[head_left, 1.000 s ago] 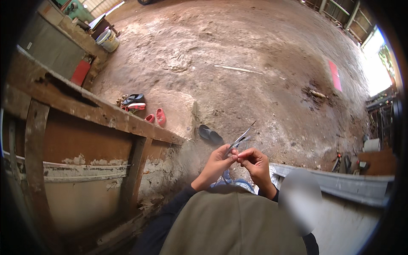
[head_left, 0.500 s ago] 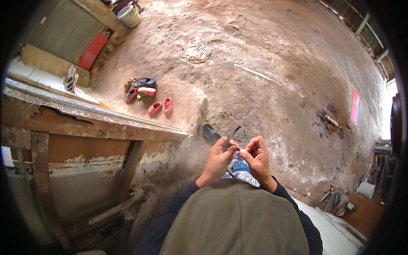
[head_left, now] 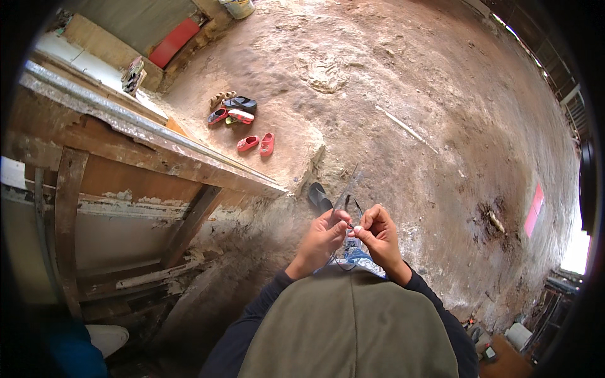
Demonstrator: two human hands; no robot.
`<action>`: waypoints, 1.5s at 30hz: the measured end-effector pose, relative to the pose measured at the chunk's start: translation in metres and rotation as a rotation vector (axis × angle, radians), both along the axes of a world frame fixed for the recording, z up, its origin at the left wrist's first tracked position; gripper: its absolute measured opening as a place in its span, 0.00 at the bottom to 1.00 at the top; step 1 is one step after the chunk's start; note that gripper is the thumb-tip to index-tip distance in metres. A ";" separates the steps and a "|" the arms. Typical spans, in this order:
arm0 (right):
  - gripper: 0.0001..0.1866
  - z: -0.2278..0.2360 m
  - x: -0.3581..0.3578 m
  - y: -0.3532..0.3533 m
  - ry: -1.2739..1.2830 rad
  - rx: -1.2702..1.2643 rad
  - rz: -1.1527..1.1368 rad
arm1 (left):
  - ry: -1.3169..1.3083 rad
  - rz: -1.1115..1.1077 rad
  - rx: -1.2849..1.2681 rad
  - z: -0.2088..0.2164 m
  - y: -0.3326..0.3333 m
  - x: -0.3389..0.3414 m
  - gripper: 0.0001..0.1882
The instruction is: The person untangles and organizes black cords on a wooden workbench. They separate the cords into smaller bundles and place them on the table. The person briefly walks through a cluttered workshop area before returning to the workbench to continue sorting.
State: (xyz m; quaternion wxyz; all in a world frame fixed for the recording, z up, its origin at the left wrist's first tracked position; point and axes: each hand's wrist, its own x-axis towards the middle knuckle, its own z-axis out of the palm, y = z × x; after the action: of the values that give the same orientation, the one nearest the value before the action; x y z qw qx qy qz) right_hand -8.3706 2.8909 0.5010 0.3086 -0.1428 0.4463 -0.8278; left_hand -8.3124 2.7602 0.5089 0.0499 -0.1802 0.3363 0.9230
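Close in front of my dark olive top (head_left: 353, 315), my left hand (head_left: 314, 246) and my right hand (head_left: 382, 240) meet fingertip to fingertip. Both are closed in a pinch on a thin dark strap (head_left: 346, 200). Its narrow loose lengths rise beyond the fingers, and a thin loop hangs below the left hand. What lies right between the fingertips is too small to make out. Under the hands shows blue-and-white patterned cloth (head_left: 358, 255). A black shoe (head_left: 317, 194) is on the ground just beyond the left hand.
Red clogs (head_left: 267, 144) and a pile of other shoes (head_left: 240, 108) lie on the bare earth floor. To the left runs a worn wooden frame (head_left: 126, 151) with a metal edge. A pale stick (head_left: 406, 129) and a pink sheet (head_left: 534, 210) lie to the right.
The whole view has swung, moving the shoes and wooden frame rightward. Both hands keep pinching the strap, whose loose ends have shifted. A pale shoe and blue cloth now show at lower left.
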 end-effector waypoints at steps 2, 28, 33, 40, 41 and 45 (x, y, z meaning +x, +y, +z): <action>0.09 0.003 -0.001 -0.002 0.016 0.013 0.027 | -0.020 -0.021 -0.021 0.001 0.000 0.002 0.16; 0.08 0.014 0.044 -0.064 0.131 0.011 0.444 | 0.038 0.594 -0.255 -0.002 -0.021 0.079 0.09; 0.07 0.010 0.055 -0.069 0.047 -0.033 0.538 | -0.011 0.629 -0.451 -0.006 -0.027 0.106 0.10; 0.11 0.007 0.068 -0.084 0.309 0.146 0.775 | -0.023 0.736 -0.512 0.007 -0.030 0.145 0.09; 0.09 0.008 0.071 -0.088 0.315 0.176 0.804 | -0.021 0.754 -0.513 0.005 -0.033 0.151 0.10; 0.06 0.014 0.093 -0.118 0.263 0.081 0.851 | 0.022 0.825 -0.539 0.009 -0.045 0.175 0.17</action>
State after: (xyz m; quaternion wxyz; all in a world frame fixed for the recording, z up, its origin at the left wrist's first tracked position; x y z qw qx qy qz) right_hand -8.2778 2.7733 0.5152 0.5676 -0.4057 0.4153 -0.5837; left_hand -8.1374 2.7148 0.5177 -0.3718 -0.2953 0.4640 0.7478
